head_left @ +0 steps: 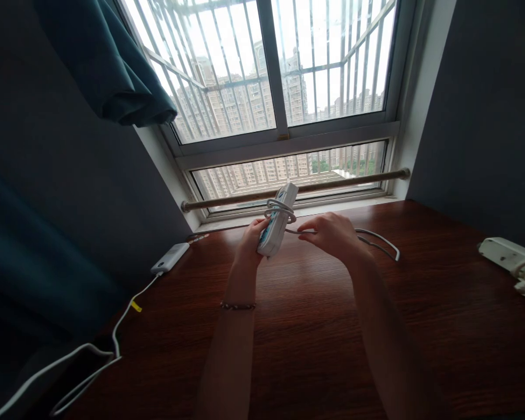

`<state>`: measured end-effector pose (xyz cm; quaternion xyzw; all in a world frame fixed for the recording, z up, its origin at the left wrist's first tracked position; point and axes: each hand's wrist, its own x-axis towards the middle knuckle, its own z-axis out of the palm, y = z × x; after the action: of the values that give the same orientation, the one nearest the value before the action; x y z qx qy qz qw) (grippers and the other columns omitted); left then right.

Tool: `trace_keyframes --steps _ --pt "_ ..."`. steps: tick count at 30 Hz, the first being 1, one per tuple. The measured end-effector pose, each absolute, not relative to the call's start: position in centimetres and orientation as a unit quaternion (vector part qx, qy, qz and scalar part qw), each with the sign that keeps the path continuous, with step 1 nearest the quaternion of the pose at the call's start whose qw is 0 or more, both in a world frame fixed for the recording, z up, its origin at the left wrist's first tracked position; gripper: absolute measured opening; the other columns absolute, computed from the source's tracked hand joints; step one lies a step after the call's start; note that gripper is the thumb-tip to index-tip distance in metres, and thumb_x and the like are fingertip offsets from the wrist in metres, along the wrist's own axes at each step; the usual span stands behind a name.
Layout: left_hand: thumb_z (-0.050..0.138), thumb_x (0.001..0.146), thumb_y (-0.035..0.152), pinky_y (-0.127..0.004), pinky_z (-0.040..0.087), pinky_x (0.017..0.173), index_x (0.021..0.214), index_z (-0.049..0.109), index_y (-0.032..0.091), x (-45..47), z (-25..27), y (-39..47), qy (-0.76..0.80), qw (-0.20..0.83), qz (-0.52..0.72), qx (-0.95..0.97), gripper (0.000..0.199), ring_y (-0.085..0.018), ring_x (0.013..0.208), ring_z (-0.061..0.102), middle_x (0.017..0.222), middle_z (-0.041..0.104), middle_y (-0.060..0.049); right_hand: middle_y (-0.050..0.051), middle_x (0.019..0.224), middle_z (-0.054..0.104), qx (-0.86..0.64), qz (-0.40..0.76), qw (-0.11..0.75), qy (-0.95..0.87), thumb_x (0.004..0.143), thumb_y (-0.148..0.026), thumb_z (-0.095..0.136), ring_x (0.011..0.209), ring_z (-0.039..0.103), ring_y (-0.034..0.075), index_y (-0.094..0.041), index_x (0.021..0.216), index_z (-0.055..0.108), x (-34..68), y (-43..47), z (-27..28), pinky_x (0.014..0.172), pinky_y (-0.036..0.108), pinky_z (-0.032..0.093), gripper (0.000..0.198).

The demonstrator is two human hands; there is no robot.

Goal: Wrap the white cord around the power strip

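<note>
My left hand (250,239) grips a white power strip (280,224) and holds it upright above the dark wooden table (315,326). A few loops of its white cord (278,208) are wound around the strip's upper part. My right hand (330,233) pinches the cord just right of the strip. The loose end of the cord (382,242) trails off to the right and lies on the table.
A white power bank (170,257) lies at the table's left edge with a white cable (114,338) running off toward the lower left. A second white power strip (510,256) sits at the right edge. A wooden rail (332,184) and the window stand behind; a teal curtain (109,64) hangs at upper left.
</note>
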<state>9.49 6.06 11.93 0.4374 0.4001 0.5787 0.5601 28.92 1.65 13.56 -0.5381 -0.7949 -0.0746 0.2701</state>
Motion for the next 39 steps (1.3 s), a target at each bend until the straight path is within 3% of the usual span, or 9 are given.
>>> trace_keyframes --steps 8,13,20,25,30,39 --pt "0.055 0.079 0.025 -0.026 0.051 0.053 0.090 0.054 0.011 9.4 12.8 5.1 0.385 0.612 0.546 0.423 0.017 -0.017 0.062 0.064 0.073 0.066 -0.010 0.000 0.086 0.065 -0.525 -0.046 0.265 -0.808 0.083 -0.042 0.057 0.081 0.058 0.018 -0.039 0.121 0.052 29.3 0.7 14.4 0.064 0.025 0.034 0.039" --pt "0.055 0.079 0.026 -0.025 0.051 0.051 0.095 0.054 0.010 9.1 12.7 5.2 0.370 0.628 0.538 0.423 0.022 -0.017 0.062 0.064 0.077 0.067 -0.011 0.005 0.087 0.064 -0.549 0.000 0.261 -0.794 0.081 -0.039 0.059 0.082 0.058 0.020 -0.023 0.133 0.041 29.1 0.8 14.3 0.061 0.024 0.035 0.057" --pt "0.053 0.079 0.022 -0.025 0.051 0.051 0.083 0.050 0.013 9.7 13.2 4.6 0.367 0.610 0.557 0.428 0.009 -0.017 0.058 0.063 0.068 0.064 -0.006 0.001 0.086 0.064 -0.498 0.036 0.278 -0.821 0.082 -0.031 0.058 0.075 0.056 0.015 -0.030 0.125 0.051 29.5 1.3 14.0 0.064 0.022 0.036 0.043" --pt "0.058 0.075 0.021 -0.026 0.050 0.054 0.078 0.050 0.014 10.0 13.3 4.5 0.359 0.598 0.583 0.416 0.011 -0.016 0.056 0.062 0.065 0.063 -0.003 -0.001 0.087 0.065 -0.475 0.059 0.299 -0.826 0.083 -0.027 0.057 0.074 0.057 0.014 -0.033 0.116 0.059 29.3 1.1 14.3 0.063 0.021 0.036 0.034" --pt "0.056 0.075 0.022 -0.021 0.045 0.049 0.078 0.059 0.009 10.2 13.2 4.9 0.372 0.590 0.595 0.401 0.013 -0.012 0.048 0.057 0.060 0.063 -0.005 0.000 0.100 0.065 -0.468 0.073 0.286 -0.833 0.084 -0.027 0.055 0.085 0.059 0.016 -0.033 0.112 0.062 28.7 0.8 14.5 0.068 0.022 0.039 0.030" --pt "0.054 0.078 0.030 -0.025 0.048 0.051 0.077 0.065 0.008 9.6 13.5 4.6 0.425 0.610 0.520 0.421 0.024 -0.016 0.054 0.060 0.067 0.067 -0.010 -0.001 0.107 0.063 -0.503 0.046 0.284 -0.815 0.089 -0.028 0.048 0.096 0.058 0.020 -0.036 0.115 0.060 29.3 1.1 14.5 0.078 0.024 0.042 0.030"
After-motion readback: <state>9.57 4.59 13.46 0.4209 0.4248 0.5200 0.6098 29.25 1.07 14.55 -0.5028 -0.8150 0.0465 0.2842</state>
